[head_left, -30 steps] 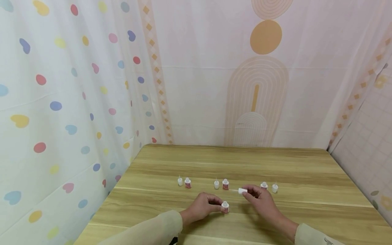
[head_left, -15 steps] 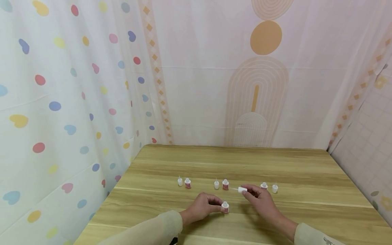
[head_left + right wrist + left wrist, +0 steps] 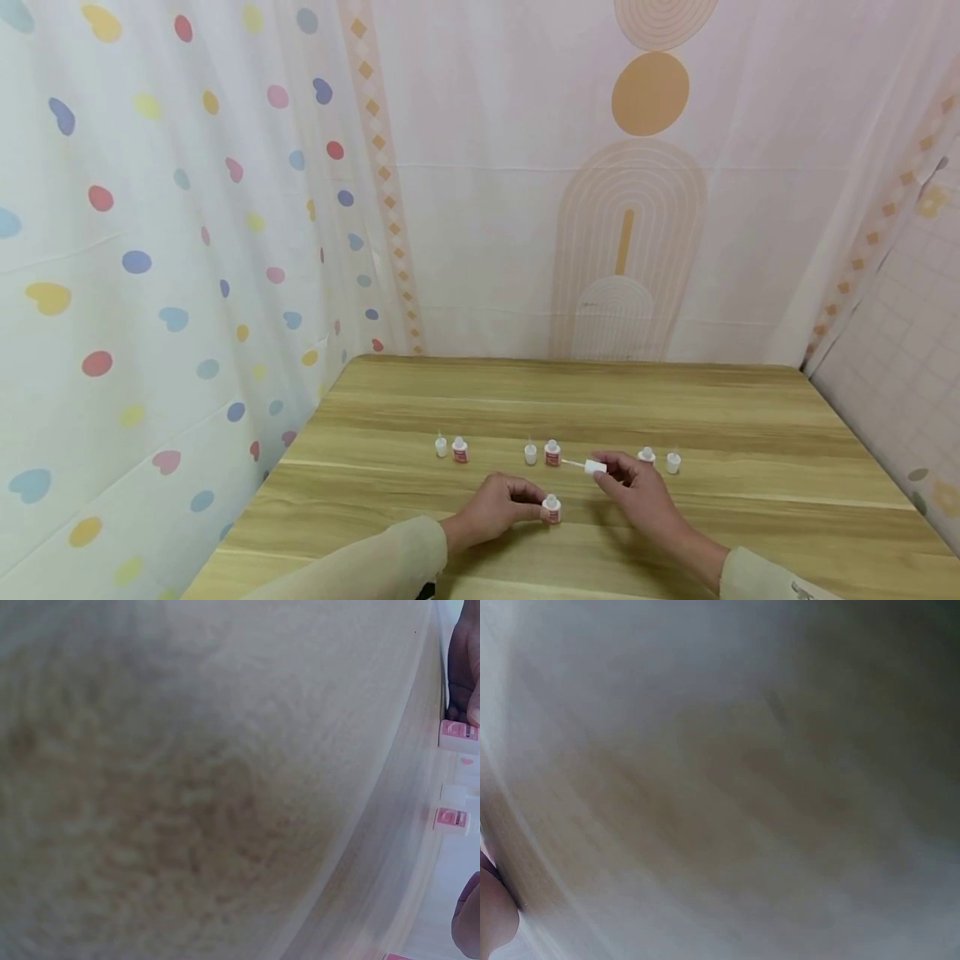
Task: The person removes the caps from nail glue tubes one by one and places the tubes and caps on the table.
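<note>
In the head view, my left hand (image 3: 497, 508) grips a small uncapped bottle (image 3: 552, 510), white with a pink-red label, upright on the wooden table. My right hand (image 3: 643, 493) pinches a white brush cap (image 3: 596, 468) between thumb and fingers. Its thin brush points left, above and to the right of the held bottle. The right wrist view also catches the held bottle (image 3: 459, 739) under the left fingers. In the left wrist view, only part of a hand (image 3: 496, 911) shows at the edge; the held bottle is out of that view.
Behind the hands stand more open bottles: one at left (image 3: 460, 451), a middle bottle (image 3: 552, 454) and a right bottle (image 3: 647, 454), partly hidden by my right hand. Beside them, the left cap (image 3: 441, 448), middle cap (image 3: 530, 455) and right cap (image 3: 673, 463) stand brush up. Patterned curtains (image 3: 480, 250) border the table.
The brush cap in my right hand has shifted and tilted very slightly, its brush now showing more clearly. My left hand and its bottle have stayed in place.
</note>
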`<state>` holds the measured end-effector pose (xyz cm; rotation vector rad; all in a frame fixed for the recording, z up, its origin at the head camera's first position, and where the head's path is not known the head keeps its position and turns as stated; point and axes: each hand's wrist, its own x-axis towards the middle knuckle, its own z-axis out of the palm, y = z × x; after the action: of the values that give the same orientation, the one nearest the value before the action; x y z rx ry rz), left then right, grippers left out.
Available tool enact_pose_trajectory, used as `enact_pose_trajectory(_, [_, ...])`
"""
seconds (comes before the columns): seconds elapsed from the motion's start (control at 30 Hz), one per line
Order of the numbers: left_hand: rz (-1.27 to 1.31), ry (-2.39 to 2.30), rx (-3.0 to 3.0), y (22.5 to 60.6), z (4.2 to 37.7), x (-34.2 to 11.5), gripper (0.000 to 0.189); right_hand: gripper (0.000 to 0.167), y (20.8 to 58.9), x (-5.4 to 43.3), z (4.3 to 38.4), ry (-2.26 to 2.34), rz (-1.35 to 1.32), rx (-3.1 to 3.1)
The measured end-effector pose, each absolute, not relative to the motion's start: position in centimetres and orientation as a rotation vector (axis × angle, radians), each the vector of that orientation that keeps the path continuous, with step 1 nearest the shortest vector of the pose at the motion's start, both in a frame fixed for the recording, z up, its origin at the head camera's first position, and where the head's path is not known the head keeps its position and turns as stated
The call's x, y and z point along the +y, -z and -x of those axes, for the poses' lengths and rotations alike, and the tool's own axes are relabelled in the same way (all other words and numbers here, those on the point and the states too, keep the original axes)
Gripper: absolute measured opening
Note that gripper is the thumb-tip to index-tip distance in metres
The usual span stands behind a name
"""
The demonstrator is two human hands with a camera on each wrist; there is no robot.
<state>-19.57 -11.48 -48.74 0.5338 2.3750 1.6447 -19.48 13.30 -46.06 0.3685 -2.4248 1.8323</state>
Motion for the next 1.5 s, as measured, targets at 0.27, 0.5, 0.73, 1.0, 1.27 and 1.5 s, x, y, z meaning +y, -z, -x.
enact_pose_trajectory(0.27, [-0.554, -1.646, 2.376, 48.73, 19.54, -11.45, 0.008, 0.022, 46.07, 13.12, 19.45, -1.777, -0.364, -2.438])
enact_pose_trajectory(0.5, [-0.556, -1.646, 2.376, 48.88, 19.63, -11.44, 0.008, 0.018, 45.90, 13.06, 19.33, -1.837, -0.313, -2.437])
enact_pose_trajectory(0.73, [-0.554, -1.650, 2.368, 48.91, 19.57, -11.46, 0.007, 0.026, 45.77, 12.94, 19.19, -1.850, -0.308, -2.448])
enact_pose_trajectory(1.0, [-0.536, -1.653, 2.364, 48.85, 19.51, -11.44, 0.007, 0.024, 45.83, 12.94, 19.32, -1.811, -0.338, -2.448])
enact_pose_trajectory(1.27, [-0.540, -1.645, 2.381, 48.78, 19.51, -11.40, 0.008, 0.019, 46.00, 12.95, 19.28, -1.876, -0.277, -2.449])
enact_pose_trajectory(1.5, [-0.539, -1.641, 2.389, 48.69, 19.46, -11.41, 0.008, 0.031, 46.10, 12.91, 19.28, -1.864, -0.307, -2.444])
